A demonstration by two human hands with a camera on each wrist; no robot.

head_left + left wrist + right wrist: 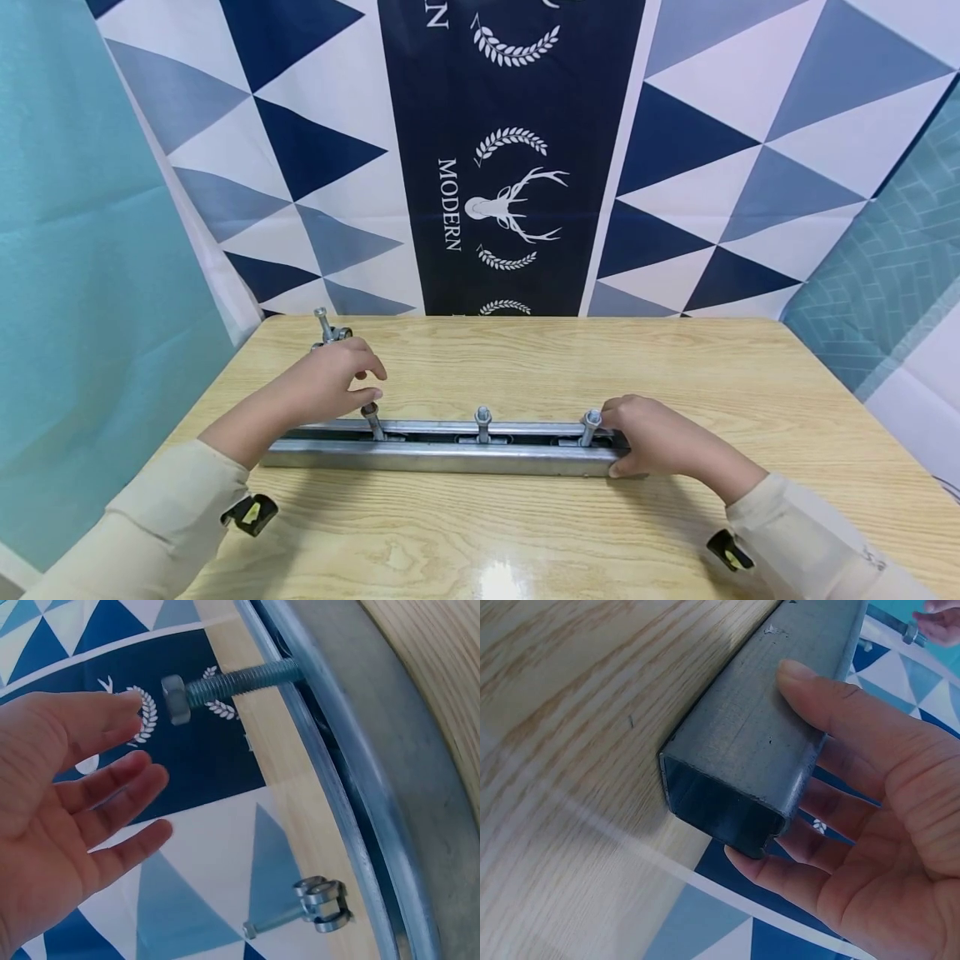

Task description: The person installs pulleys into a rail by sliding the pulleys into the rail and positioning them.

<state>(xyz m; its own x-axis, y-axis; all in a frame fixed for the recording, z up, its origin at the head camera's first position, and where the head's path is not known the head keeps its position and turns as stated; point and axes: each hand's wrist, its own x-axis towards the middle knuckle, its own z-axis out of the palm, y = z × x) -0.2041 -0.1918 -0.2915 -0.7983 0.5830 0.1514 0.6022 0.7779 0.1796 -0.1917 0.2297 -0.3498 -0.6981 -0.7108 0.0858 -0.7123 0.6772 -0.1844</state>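
Note:
A metal channel rail [450, 457] with a slot along its top lies across the table. Three bolts stand up out of the slot: a left bolt [372, 422], a middle bolt [483, 425] and a right bolt [590, 427]. Just above the left one is my left hand [330, 379], fingers loosely bent. In the left wrist view, a gap shows between its fingertips and the hex bolt head [176, 700]. My right hand [656, 437] grips the rail's right end, thumb on the near side. The right wrist view shows the rail's hollow open end [720, 810].
A roller trolley with a bolt [324, 904] stands on the table behind the rail, partly hidden by my left hand in the head view. The wooden table [480, 525] reaches back to a patterned cloth [517, 167]. Teal cloth [97, 292] hangs at the left.

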